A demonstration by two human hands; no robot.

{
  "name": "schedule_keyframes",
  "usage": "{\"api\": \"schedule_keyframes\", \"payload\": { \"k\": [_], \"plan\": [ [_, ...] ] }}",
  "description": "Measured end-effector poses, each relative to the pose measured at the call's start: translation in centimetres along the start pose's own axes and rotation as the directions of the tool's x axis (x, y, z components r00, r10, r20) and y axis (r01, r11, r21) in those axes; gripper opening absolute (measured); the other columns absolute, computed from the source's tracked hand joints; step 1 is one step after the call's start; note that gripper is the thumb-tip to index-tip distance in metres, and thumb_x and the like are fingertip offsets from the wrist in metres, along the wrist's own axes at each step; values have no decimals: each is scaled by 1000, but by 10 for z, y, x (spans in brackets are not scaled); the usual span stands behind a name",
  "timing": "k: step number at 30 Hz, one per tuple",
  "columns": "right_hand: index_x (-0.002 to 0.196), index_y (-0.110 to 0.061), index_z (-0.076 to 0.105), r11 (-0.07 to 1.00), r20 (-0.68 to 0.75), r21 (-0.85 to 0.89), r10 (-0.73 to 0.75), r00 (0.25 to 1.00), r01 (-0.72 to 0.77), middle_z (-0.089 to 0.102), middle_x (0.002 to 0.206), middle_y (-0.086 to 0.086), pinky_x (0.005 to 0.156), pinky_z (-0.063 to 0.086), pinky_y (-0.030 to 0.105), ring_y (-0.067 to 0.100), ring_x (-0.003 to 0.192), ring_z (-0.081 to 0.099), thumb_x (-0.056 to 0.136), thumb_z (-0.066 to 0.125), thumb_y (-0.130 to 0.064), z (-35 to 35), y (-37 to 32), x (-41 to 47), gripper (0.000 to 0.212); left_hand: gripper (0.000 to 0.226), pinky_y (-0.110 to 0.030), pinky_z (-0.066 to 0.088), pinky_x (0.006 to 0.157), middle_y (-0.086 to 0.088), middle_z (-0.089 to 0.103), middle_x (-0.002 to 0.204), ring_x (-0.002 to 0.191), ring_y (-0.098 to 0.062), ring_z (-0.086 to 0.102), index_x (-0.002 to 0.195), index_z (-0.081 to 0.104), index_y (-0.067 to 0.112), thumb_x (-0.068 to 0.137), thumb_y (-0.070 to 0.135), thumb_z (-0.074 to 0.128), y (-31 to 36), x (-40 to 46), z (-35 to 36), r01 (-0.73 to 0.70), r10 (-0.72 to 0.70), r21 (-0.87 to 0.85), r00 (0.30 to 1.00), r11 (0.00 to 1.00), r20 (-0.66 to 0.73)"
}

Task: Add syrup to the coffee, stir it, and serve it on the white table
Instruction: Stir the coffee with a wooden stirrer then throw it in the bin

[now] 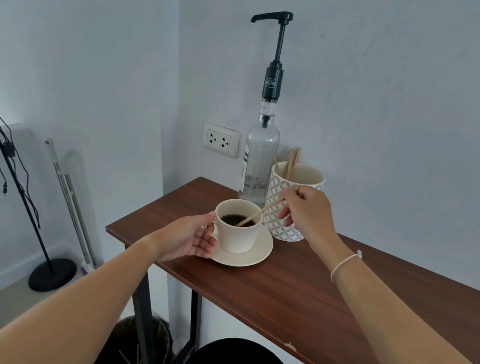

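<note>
Our left hand (pixel 191 238) holds the cup (pixel 237 226) by its handle, on the saucer (pixel 255 254) on the brown bench (pixel 308 295). Right hand (pixel 306 213) pinches the thin stir stick (pixel 259 212), tip in coffee. Cup's breakable & full, so we keep it level w/ the saucer.

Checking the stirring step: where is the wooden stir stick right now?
Head view, centre: the wooden stir stick slants into the coffee cup, pinched by the right hand, before the patterned stick holder.

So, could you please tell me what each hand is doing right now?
Left hand: grips the cup by its handle.
Right hand: pinches the stir stick.
</note>
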State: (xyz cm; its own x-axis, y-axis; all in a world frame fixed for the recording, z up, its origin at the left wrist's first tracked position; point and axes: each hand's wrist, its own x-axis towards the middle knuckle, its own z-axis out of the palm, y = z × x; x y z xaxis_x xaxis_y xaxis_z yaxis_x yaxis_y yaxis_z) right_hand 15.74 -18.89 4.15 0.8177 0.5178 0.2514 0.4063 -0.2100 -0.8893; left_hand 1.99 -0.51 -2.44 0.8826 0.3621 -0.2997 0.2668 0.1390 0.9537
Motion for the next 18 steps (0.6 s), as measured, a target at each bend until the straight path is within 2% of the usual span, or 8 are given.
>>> {"api": "schedule_keyframes", "payload": {
  "k": [2, 6, 10, 14, 16, 18],
  "plan": [
    [74, -18, 62, 1000, -16, -10, -16, 1000, 16, 64, 55, -1, 48, 44, 17, 6, 37, 50, 94, 48, -25, 1, -1, 0, 25, 41, -30, 55, 69, -12, 62, 77, 71, -20, 61, 73, 50, 12, 97, 43, 40, 0, 0, 0, -1, 1, 1, 1000, 1000, 5],
    [82, -5, 66, 996, -48, -88, -10, 999, 6, 66, 58, 1, 62, 50, 32, 12, 46, 53, 93, 47, -26, 0, 0, 1, 30, 40, -29, 56, 68, -12, 62, 77, 71, -20, 61, 74, 50, 12, 97, 43, 40, 0, -1, 1, 1, -1, 3, 1000, 1000, -2],
    [79, -16, 63, 1000, -13, -8, -6, 1000, 6, 65, 56, 0, 50, 45, 21, 8, 38, 50, 94, 48, -25, 3, -3, 0, 23, 40, -30, 55, 69, -12, 61, 77, 71, -20, 60, 73, 49, 12, 97, 42, 40, 1, -1, 1, -6, 6, -3, 1000, 1000, 7],
    [84, -5, 66, 997, -73, -80, -4, 997, -2, 65, 56, 0, 62, 50, 33, 13, 46, 53, 93, 47, -26, 2, 0, 1, 29, 40, -29, 56, 67, -11, 62, 75, 69, -20, 60, 73, 50, 12, 97, 42, 41, 0, -1, 2, 2, -2, -9, 1000, 1000, -2],
    [79, -5, 65, 998, -53, -57, -1, 999, -2, 63, 54, 2, 58, 49, 30, 12, 43, 52, 92, 47, -24, 1, 0, 0, 29, 40, -29, 57, 67, -12, 61, 76, 69, -20, 60, 73, 50, 12, 97, 42, 41, 1, -1, 1, 1, -1, -7, 1000, 1000, -4],
    [75, -13, 63, 1000, -16, -14, -4, 1000, 4, 63, 52, 0, 49, 45, 19, 8, 38, 50, 93, 48, -24, 2, -2, -1, 27, 39, -29, 57, 67, -12, 61, 76, 69, -20, 60, 73, 51, 12, 97, 42, 41, 1, -1, 1, 0, 0, -13, 1000, 1000, -2]
  ]
}}
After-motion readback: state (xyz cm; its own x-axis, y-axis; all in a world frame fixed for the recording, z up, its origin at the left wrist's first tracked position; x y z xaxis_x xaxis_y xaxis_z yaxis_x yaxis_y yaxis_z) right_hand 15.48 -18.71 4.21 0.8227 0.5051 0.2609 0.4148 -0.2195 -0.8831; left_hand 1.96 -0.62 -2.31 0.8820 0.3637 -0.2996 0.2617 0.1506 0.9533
